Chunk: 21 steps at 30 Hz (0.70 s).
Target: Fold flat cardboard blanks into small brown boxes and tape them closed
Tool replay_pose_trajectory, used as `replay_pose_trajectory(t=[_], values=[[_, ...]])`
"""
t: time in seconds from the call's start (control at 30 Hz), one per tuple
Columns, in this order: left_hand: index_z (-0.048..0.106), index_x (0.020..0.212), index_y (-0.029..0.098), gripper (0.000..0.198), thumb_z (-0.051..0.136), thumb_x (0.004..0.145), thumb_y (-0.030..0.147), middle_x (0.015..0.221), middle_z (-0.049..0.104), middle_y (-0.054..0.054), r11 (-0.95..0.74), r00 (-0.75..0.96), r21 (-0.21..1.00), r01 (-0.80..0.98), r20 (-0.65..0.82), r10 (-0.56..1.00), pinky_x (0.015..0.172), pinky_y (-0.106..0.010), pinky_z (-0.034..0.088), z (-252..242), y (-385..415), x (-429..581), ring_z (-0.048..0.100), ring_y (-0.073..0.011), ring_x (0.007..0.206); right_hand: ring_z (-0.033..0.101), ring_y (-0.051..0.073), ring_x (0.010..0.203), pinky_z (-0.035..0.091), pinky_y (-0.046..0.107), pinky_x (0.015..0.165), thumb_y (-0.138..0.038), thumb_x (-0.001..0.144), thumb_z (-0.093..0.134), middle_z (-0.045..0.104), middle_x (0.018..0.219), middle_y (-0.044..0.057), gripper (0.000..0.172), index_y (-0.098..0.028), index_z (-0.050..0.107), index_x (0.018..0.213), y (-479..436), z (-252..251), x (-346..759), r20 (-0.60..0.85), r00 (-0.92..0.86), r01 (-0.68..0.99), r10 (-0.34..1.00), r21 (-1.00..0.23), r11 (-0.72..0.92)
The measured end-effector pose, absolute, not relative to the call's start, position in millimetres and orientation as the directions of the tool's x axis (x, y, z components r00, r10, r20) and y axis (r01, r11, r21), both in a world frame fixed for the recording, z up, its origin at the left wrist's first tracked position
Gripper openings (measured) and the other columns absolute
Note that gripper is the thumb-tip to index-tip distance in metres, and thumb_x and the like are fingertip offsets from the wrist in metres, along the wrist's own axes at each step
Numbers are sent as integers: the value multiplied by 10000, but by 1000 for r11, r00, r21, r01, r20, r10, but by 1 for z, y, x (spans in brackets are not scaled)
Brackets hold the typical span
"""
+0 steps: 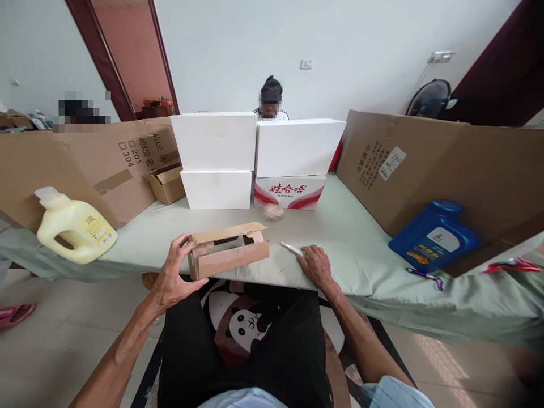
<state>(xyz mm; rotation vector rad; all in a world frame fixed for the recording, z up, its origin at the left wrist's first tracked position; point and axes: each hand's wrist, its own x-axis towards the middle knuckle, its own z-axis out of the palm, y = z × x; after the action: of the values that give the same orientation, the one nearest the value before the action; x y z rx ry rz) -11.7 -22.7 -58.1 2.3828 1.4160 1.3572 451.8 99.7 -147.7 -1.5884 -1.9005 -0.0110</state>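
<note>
A small brown cardboard box lies open on the near edge of the table covered in pale green cloth. My left hand grips the box's left end, fingers wrapped round it. My right hand rests on the cloth to the right of the box, its fingertips on a thin white object that looks like a pen or small knife. I cannot tell whether the fingers pinch it or just touch it.
White foam boxes and a red-printed carton are stacked at the back, with a person seated behind them. Big cardboard sheets wall both sides. A yellow jug lies left, a blue jug and a pen right. A small bag sits mid-table.
</note>
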Motion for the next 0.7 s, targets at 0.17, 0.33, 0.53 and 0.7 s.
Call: replay_pose_trajectory(t=[0.17, 0.33, 0.53, 0.7], values=[[410, 1655, 332, 1015, 933, 786, 361, 1654, 429, -177, -550, 168, 500, 669, 619, 767, 1136, -599, 611, -56, -17, -15, 458, -444, 1575, 671, 291, 1163, 531, 430, 1035, -363, 1093, 543, 736, 1190, 137, 234, -227, 714, 1177, 93, -106, 403, 606, -168, 740, 777, -444, 506], [398, 1660, 305, 1051, 934, 761, 400, 1670, 443, -178, -488, 89, 651, 581, 545, 834, 1090, -543, 642, -54, -14, -18, 495, -429, 1554, 634, 292, 1190, 526, 457, 1046, -447, 1115, 597, 715, 1277, 125, 301, -247, 686, 1320, 62, -40, 341, 724, -378, 435, 577, -411, 801], [460, 1616, 281, 959, 889, 791, 514, 1564, 563, -180, -387, 111, 690, 612, 410, 905, 1020, -543, 664, -56, -4, -31, 634, -406, 1414, 605, 288, 1100, 497, 456, 1010, -323, 1113, 560, 731, 1215, 122, 266, -233, 689, 1327, 61, -13, 312, 617, -525, 455, 587, -379, 806], [633, 1459, 230, 656, 814, 899, 520, 1496, 577, -188, -435, 122, 313, 845, 678, 725, 1121, -610, 591, -22, -9, -8, 593, -430, 1418, 600, 273, 1079, 473, 426, 990, -296, 1125, 526, 737, 1198, 109, 230, -232, 716, 1238, 69, -17, 304, 616, -513, 465, 598, -386, 797]])
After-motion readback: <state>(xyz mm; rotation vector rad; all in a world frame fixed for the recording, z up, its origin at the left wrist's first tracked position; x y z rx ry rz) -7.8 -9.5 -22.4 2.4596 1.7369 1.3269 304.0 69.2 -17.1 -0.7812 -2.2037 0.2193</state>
